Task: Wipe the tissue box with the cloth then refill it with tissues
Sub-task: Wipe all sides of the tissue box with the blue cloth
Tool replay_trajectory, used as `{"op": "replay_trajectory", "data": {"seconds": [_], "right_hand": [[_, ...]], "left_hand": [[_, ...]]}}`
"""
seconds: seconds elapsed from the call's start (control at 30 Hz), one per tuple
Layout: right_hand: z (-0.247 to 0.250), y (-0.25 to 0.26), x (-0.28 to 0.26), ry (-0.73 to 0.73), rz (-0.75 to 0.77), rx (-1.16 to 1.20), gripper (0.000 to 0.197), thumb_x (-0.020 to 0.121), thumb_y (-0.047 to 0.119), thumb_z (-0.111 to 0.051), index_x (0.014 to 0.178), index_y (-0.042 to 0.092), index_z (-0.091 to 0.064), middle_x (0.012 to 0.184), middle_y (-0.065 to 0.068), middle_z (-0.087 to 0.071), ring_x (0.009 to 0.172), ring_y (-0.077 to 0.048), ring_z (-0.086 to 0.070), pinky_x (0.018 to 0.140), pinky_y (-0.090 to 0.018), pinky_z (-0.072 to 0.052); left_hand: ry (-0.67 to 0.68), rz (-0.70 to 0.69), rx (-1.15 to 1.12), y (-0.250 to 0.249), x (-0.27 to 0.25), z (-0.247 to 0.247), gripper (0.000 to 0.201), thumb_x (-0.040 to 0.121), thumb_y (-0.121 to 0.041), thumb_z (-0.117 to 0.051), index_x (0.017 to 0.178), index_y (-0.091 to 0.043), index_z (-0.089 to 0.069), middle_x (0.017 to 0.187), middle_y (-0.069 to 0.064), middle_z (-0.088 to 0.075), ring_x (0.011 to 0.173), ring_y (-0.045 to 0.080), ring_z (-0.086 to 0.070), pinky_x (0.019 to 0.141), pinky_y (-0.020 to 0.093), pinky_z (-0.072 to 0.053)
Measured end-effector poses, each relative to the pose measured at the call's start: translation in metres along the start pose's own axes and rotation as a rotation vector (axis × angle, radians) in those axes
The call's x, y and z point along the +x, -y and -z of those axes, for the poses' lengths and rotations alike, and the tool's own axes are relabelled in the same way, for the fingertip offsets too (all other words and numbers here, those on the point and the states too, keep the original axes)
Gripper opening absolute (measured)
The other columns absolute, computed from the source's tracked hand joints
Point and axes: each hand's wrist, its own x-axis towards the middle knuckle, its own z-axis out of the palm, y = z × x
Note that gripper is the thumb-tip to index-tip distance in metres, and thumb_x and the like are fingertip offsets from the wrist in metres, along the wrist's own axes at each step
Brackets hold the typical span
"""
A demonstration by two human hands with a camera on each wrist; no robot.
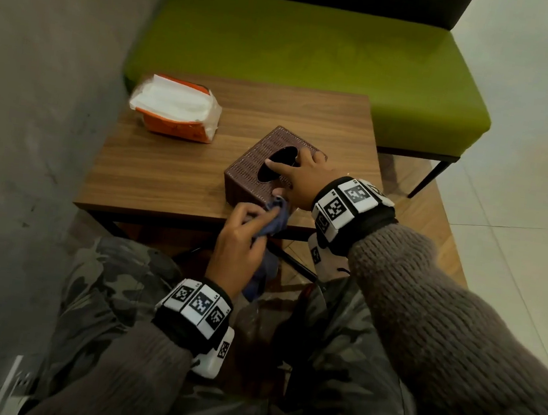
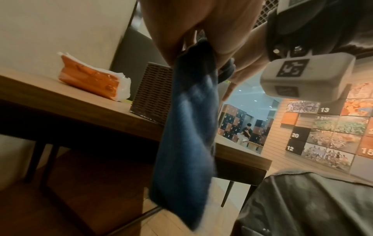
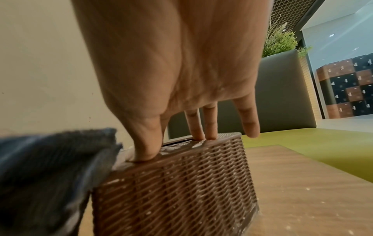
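Now left hand (image 1: pixel 238 237) presses soft blue cloth (image 2: pixel 187 127) against woven box (image 1: pixel 263 168).

Public lounge: green bench (image 1: pixel 311 60), lockers (image 2: pixel 232 118), photo wall (image 2: pixel 331 132).

Woven-textured tissue box (image 1: pixel 257 167), wood-grain table (image 1: pixel 166 173)

Cloth (image 2: pixel 187 127) blurred, box (image 1: pixel 263 168) interior dark
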Motion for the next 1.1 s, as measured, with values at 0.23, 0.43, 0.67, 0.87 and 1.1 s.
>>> {"op": "replay_trajectory", "data": {"seconds": [0.23, 0.43, 0.67, 0.87, 1.1], "right_hand": [[0.004, -0.007, 0.002, 0.059, 0.066, 0.106, 0.077, 0.093, 0.037, -0.058, 0.151, 0.040, -0.007, 0.152, -0.011, -0.021, 0.136, -0.035, -0.024, 0.104, -0.047, -0.034], [0.001, -0.010, -0.014, -0.060, 0.020, 0.264, 0.092, 0.089, 0.029, -0.064, 0.152, 0.034, 0.002, 0.160, -0.002, -0.014, 0.146, -0.024, -0.014, 0.111, -0.055, -0.022], [-0.055, 0.044, -0.061, -0.449, -0.329, 0.824, 0.128, 0.068, 0.056, -0.076, 0.151, 0.014, 0.012, 0.159, -0.018, -0.002, 0.147, -0.031, -0.003, 0.118, -0.049, -0.014], [-0.100, 0.076, -0.061, -0.413, -0.488, 0.993, 0.136, 0.064, 0.059, -0.077, 0.150, 0.006, 0.013, 0.158, -0.015, -0.003, 0.146, -0.028, -0.007, 0.117, -0.039, -0.016], [-0.110, 0.095, -0.043, -0.657, -0.545, 1.100, 0.118, 0.071, 0.039, -0.078, 0.151, 0.006, 0.004, 0.158, -0.014, -0.011, 0.146, -0.026, -0.014, 0.116, -0.042, -0.025]], "left_hand": [[-0.508, 0.839, -0.410, 0.031, 0.023, 0.045, 0.015, 0.090, -0.019, -0.057, 0.102, -0.013, -0.062, 0.103, 0.014, -0.065, 0.097, 0.027, -0.064, 0.089, 0.042, -0.051], [-0.528, 0.573, -0.869, -0.004, 0.083, 0.106, 0.037, 0.095, -0.014, -0.047, 0.131, -0.006, -0.045, 0.119, 0.009, -0.059, 0.102, 0.015, -0.062, 0.075, 0.021, -0.052], [-0.362, 0.165, -0.489, -0.021, 0.103, 0.086, 0.036, 0.088, -0.004, -0.046, 0.123, -0.010, -0.044, 0.120, 0.010, -0.054, 0.112, 0.023, -0.054, 0.099, 0.041, -0.045], [0.337, -0.003, 0.465, -0.006, 0.059, 0.049, 0.033, 0.081, -0.040, -0.054, 0.113, -0.032, -0.056, 0.135, -0.007, -0.041, 0.125, 0.019, -0.032, 0.092, 0.044, -0.031], [0.254, -0.072, 0.532, -0.002, 0.053, 0.033, 0.050, 0.076, -0.033, -0.072, 0.121, -0.022, -0.053, 0.125, 0.008, -0.049, 0.109, 0.031, -0.041, 0.088, 0.041, -0.045]]}}
